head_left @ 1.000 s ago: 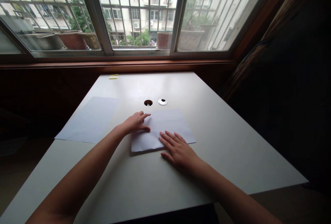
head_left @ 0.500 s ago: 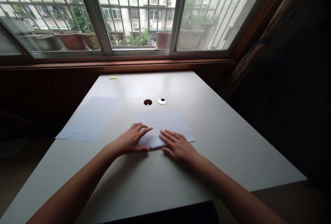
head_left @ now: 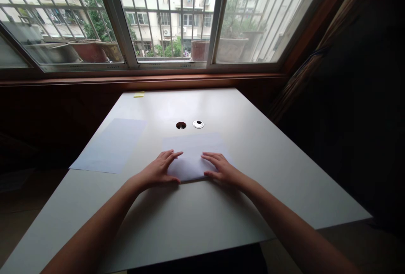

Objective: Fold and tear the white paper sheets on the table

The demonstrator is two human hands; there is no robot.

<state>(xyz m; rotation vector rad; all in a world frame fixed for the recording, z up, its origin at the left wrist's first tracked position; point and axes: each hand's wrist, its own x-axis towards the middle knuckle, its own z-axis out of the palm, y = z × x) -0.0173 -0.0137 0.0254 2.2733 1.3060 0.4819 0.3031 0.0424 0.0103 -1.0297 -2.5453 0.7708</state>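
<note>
A white sheet of paper lies on the table in the middle, its near edge standing slightly off the surface as if folded over. My left hand rests at the left side of this sheet, thumb and fingers spread. Across from it, my right hand touches the right side, its fingers also apart and pointing inward. Neither hand grips the paper. Parts of the sheet's two side edges are hidden under the hands.
Another sheet of paper lies flat at the table's left edge. Beyond the middle sheet are a round cable hole and its loose cover. Yellow sticky notes sit at the far left of the white table, below a barred window.
My right hand has shifted from lying flat on the paper near its middle to the right side, fingers now lifted and arched. The left hand has barely moved.
</note>
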